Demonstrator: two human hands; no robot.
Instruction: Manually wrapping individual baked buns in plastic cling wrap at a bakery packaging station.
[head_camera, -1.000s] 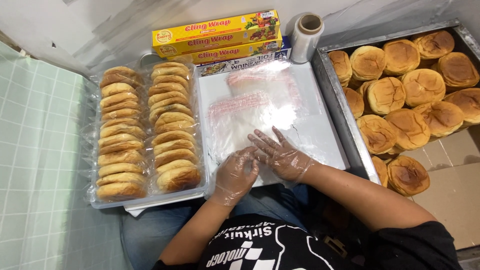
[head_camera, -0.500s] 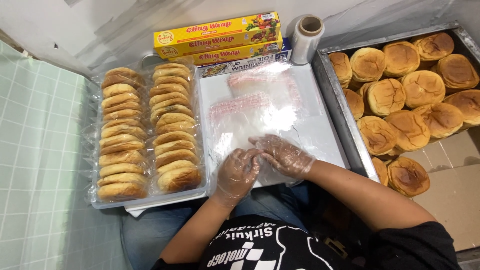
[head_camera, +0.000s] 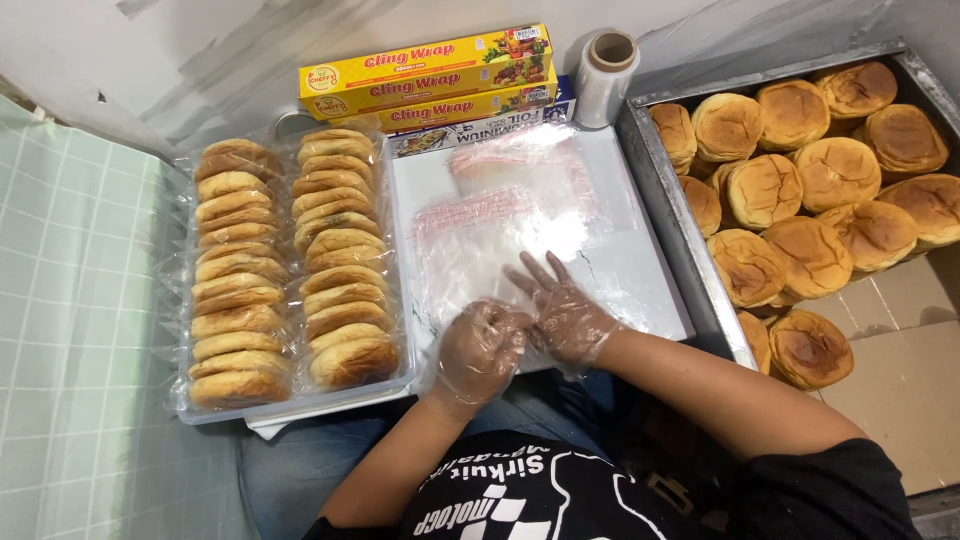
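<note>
Overhead, the largest thing was the big metal tray (head_camera: 668, 205) on the person's right, packed with round golden-brown buns (head_camera: 765, 190), a few of them spilling onto brown cardboard (head_camera: 905, 370) near its front corner. Next in size, on the left, a clear plastic tray (head_camera: 300, 405) held two rows of flat, browned bread pieces wrapped in film (head_camera: 240, 270), standing on edge side by side. Between the two trays lay a white rectangular board (head_camera: 640, 270), and on it a loose stack of clear plastic bags with red-striped tops (head_camera: 500, 225), fanned toward the wall. Behind the board, against the pale wall, sat long yellow cartons of cling film (head_camera: 430, 75) stacked on one another, with a small roll of clear film (head_camera: 605, 65) upright just beside them. At the near edge of the board both gloved hands met over the bags: the left hand (head_camera: 480, 350) was curled, its fingers pinched on the lower edge of the nearest bag, while the right hand (head_camera: 560, 310), touching the left, lay flat on the same plastic with its fingers spread apart.
</note>
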